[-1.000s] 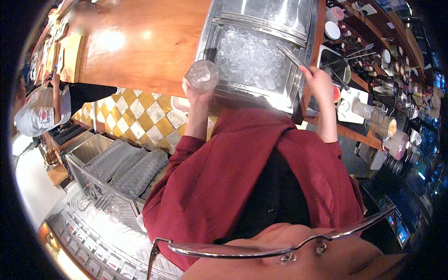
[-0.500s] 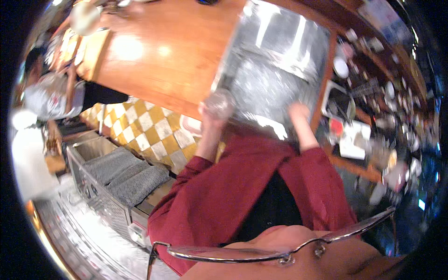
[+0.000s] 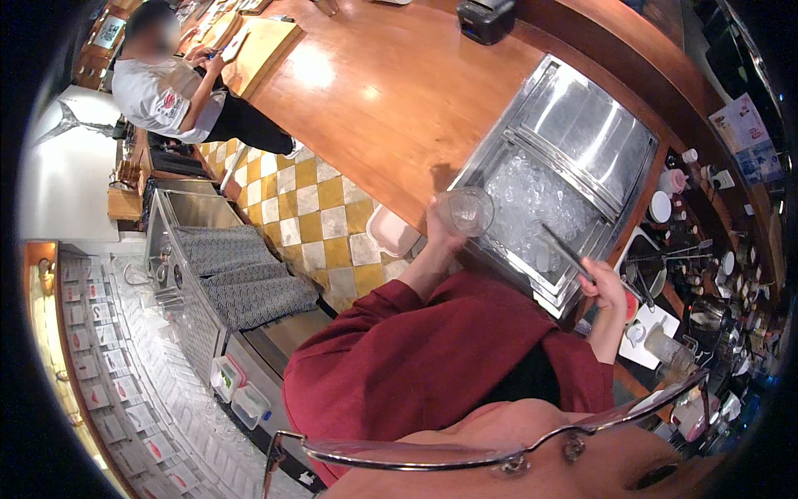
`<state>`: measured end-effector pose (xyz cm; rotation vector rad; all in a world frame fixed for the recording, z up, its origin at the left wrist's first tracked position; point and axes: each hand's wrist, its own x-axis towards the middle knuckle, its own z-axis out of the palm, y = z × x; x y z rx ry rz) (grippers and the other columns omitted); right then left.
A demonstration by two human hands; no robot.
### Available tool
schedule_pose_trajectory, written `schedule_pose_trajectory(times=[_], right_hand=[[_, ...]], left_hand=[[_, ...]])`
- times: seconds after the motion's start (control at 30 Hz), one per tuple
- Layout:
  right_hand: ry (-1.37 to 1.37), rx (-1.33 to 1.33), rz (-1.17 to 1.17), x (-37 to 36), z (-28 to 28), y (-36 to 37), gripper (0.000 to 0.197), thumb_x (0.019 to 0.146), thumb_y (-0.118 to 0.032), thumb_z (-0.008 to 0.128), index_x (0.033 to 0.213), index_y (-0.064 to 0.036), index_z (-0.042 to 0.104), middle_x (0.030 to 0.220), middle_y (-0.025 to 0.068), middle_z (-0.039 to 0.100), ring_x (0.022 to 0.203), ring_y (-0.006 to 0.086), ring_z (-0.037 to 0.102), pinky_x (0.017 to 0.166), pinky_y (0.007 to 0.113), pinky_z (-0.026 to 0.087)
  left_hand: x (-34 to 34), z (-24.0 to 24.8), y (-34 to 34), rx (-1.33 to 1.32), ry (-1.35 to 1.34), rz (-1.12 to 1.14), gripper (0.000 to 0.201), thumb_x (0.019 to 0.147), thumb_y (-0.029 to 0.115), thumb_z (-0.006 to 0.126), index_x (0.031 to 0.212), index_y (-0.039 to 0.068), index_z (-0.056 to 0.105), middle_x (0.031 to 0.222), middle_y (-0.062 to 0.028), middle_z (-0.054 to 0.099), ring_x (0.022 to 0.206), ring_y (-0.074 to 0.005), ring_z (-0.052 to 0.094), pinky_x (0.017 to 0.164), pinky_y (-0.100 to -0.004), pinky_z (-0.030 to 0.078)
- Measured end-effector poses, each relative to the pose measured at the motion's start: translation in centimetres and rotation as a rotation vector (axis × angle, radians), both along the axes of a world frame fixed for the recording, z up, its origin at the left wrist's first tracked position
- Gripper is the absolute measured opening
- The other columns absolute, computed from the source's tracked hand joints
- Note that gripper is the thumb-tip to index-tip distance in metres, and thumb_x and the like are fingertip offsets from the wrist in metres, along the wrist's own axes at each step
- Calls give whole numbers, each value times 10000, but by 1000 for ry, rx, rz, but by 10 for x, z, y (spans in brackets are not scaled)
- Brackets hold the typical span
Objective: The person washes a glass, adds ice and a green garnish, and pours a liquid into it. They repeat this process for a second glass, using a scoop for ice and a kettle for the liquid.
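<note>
A clear drinking glass (image 3: 467, 213) is gripped in my left hand (image 3: 440, 234), tilted with its mouth facing up toward me. The glass is beside the near left corner of a steel ice well (image 3: 480, 175), over its rim. Loose clear ice (image 3: 532, 195) fills the uncovered part of the well. A steel lid (image 3: 582, 116) covers the far part. My right hand (image 3: 605, 287) is closed around a slim grey metal utensil (image 3: 564, 248), which looks like tongs. Its tip points over the ice near the right side of the well.
Left of the well runs a wooden counter (image 3: 391, 108). Bottles, cups and tools crowd the right, with a white cutting board (image 3: 648, 333). A co-worker (image 3: 179, 96) stands far left by a wooden board (image 3: 262, 54). A steel unit with patterned cloths (image 3: 241, 274) stands behind me.
My view has shifted and sharpened. My right hand has moved back from over the ice to the well's near right edge, and the utensil now shows. The glass stays in my left hand.
</note>
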<state>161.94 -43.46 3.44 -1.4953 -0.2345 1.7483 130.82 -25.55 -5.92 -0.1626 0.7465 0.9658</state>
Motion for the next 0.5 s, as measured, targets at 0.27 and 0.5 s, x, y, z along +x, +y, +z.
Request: schedule_pose_trajectory(times=[0.27, 0.5], right_hand=[[219, -152, 243, -103, 1, 74, 315, 885, -335, 583, 849, -30, 510, 590, 11, 496, 345, 44, 311, 312, 180, 255], [748, 78, -8, -82, -35, 55, 352, 886, -409, 569, 806, -72, 506, 615, 36, 519, 322, 52, 313, 282, 193, 238]], left_hand=[[-8, -19, -7, 153, 86, -20, 527, 858, 513, 386, 1125, 81, 526, 1062, -137, 584, 987, -343, 564, 814, -534, 474], [-7, 23, -8, 11, 36, -4, 541, 882, 505, 351, 1165, 74, 516, 1137, -159, 554, 1038, -340, 543, 905, -527, 435]])
